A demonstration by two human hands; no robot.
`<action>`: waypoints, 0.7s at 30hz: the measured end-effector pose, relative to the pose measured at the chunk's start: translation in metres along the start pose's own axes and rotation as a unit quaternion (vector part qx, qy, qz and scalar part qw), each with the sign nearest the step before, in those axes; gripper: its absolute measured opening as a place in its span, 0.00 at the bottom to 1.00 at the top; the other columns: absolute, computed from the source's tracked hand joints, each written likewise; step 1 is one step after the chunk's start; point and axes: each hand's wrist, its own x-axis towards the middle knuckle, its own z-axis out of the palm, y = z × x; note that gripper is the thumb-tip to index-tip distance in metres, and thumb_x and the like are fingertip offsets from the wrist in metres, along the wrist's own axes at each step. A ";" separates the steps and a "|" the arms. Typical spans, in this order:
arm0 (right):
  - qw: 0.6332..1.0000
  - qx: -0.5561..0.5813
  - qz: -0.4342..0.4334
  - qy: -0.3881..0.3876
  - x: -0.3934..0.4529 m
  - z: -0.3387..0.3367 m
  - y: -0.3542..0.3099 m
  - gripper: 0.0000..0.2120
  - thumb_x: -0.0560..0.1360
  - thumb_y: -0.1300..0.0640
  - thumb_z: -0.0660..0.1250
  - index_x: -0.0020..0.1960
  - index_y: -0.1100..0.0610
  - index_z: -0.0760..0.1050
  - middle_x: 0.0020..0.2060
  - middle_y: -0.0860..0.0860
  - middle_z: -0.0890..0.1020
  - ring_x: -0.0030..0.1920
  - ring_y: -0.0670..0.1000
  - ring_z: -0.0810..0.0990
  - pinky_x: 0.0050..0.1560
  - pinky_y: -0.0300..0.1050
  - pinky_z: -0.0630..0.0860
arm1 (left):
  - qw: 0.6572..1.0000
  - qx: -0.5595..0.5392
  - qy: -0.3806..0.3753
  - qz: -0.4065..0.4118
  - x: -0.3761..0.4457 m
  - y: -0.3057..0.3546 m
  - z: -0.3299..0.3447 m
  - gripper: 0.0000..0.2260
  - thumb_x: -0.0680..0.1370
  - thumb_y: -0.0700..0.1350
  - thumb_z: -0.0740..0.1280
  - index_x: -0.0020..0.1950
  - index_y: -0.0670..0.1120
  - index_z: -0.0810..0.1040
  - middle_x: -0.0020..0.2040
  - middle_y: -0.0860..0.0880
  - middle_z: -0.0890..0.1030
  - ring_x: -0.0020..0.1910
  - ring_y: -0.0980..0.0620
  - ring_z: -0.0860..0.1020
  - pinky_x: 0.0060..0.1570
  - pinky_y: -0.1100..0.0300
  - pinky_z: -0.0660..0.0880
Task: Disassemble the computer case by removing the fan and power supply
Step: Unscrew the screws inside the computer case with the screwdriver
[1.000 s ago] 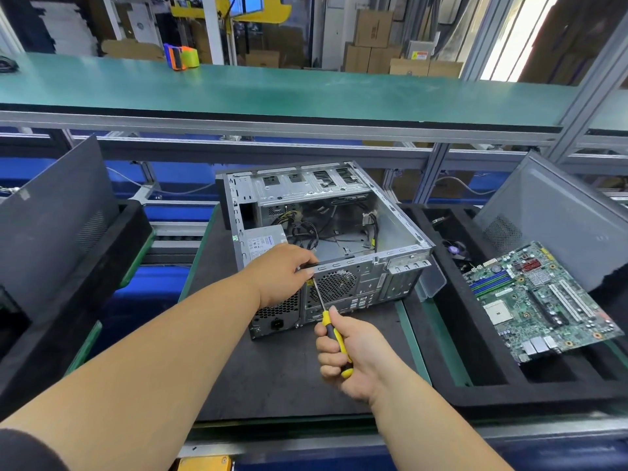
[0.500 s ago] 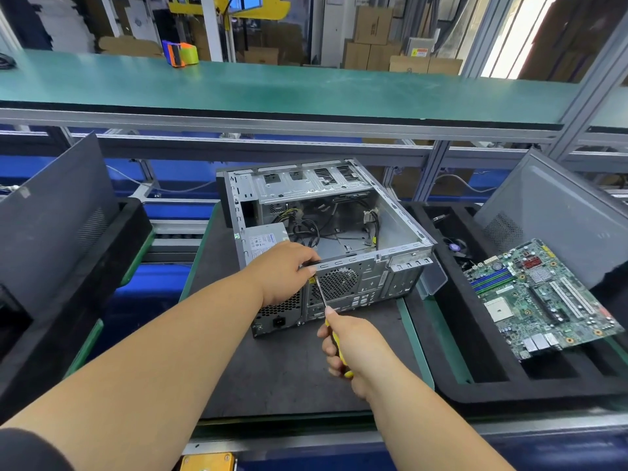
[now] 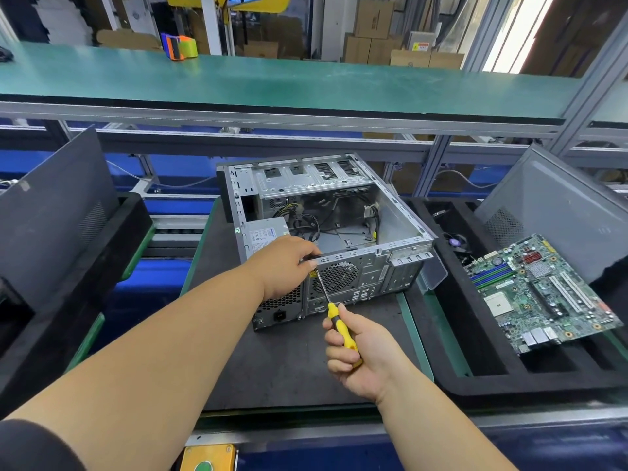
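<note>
Shifted slightly since earlier: right hand point(image 3: 360, 351), fingers curled round yellow-handled screwdriver point(image 3: 334, 316), tip at rear panel. Computer case point(image 3: 326, 232): open, lying on dark mat point(image 3: 289, 362). Power supply point(image 3: 263, 237): inside, near-left corner. Left hand point(image 3: 285, 268): fingers gripping case's rear edge.

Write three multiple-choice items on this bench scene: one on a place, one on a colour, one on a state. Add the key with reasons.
1. Where does the motherboard lie?
A. inside the computer case
B. in the black tray right of the case
C. on the green shelf

2. What colour is the screwdriver handle?
A. yellow and black
B. red
C. blue

3. What is the left hand doing?
A. hanging idle
B. holding the motherboard
C. gripping the top edge of the computer case

Key: B, it rests in the tray; A, yellow shows in the right hand; C, its fingers curl over the rear rim.
</note>
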 end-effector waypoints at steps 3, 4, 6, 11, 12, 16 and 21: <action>0.998 -0.037 -0.027 0.037 0.000 0.006 0.004 0.20 0.82 0.46 0.60 0.40 0.60 0.74 0.24 0.49 0.66 0.18 0.44 0.57 0.18 0.36 0.54 | 1.000 0.003 0.002 -0.001 -0.001 0.000 0.000 0.12 0.82 0.48 0.60 0.64 0.50 0.76 0.57 0.50 0.77 0.59 0.51 0.70 0.60 0.56 0.67; 0.996 -0.062 -0.040 0.057 0.001 0.008 0.006 0.20 0.82 0.46 0.59 0.40 0.60 0.74 0.24 0.49 0.66 0.18 0.44 0.57 0.18 0.36 0.54 | 1.000 0.003 0.005 0.000 -0.001 0.001 0.000 0.12 0.82 0.48 0.60 0.64 0.49 0.76 0.57 0.50 0.77 0.59 0.51 0.70 0.59 0.57 0.67; 0.987 -0.113 -0.060 0.095 0.002 0.014 0.008 0.21 0.83 0.45 0.58 0.41 0.60 0.74 0.22 0.49 0.66 0.19 0.44 0.57 0.19 0.37 0.54 | 1.000 0.002 0.009 0.001 -0.001 0.001 0.000 0.12 0.82 0.48 0.60 0.63 0.49 0.77 0.57 0.50 0.77 0.59 0.51 0.70 0.57 0.58 0.66; 0.994 -0.056 -0.041 0.085 0.000 0.018 0.009 0.21 0.83 0.47 0.58 0.47 0.64 0.77 0.24 0.50 0.68 0.19 0.45 0.60 0.20 0.37 0.56 | 1.000 0.007 -0.005 -0.001 0.000 0.001 -0.002 0.13 0.82 0.48 0.60 0.65 0.49 0.76 0.58 0.49 0.77 0.60 0.50 0.70 0.61 0.53 0.69; 0.997 -0.021 -0.029 0.064 -0.001 0.018 0.008 0.21 0.84 0.49 0.56 0.48 0.65 0.77 0.25 0.51 0.69 0.20 0.45 0.60 0.20 0.37 0.56 | 1.000 0.006 -0.005 -0.002 0.000 0.001 -0.002 0.13 0.82 0.48 0.60 0.65 0.50 0.76 0.58 0.49 0.77 0.60 0.50 0.70 0.61 0.53 0.69; 0.999 0.027 -0.017 0.034 -0.002 0.013 0.007 0.19 0.83 0.51 0.57 0.50 0.66 0.78 0.27 0.52 0.71 0.21 0.46 0.64 0.21 0.37 0.62 | 1.000 0.006 -0.004 -0.002 0.000 0.000 -0.001 0.12 0.82 0.48 0.60 0.64 0.50 0.76 0.58 0.50 0.76 0.59 0.50 0.70 0.60 0.54 0.68; 0.998 0.031 -0.006 0.054 -0.001 0.010 0.007 0.20 0.82 0.50 0.62 0.47 0.66 0.81 0.30 0.53 0.76 0.26 0.47 0.74 0.24 0.37 0.73 | 1.000 0.007 0.000 0.001 0.000 0.000 -0.001 0.11 0.82 0.48 0.60 0.63 0.50 0.76 0.57 0.50 0.77 0.58 0.51 0.70 0.59 0.54 0.69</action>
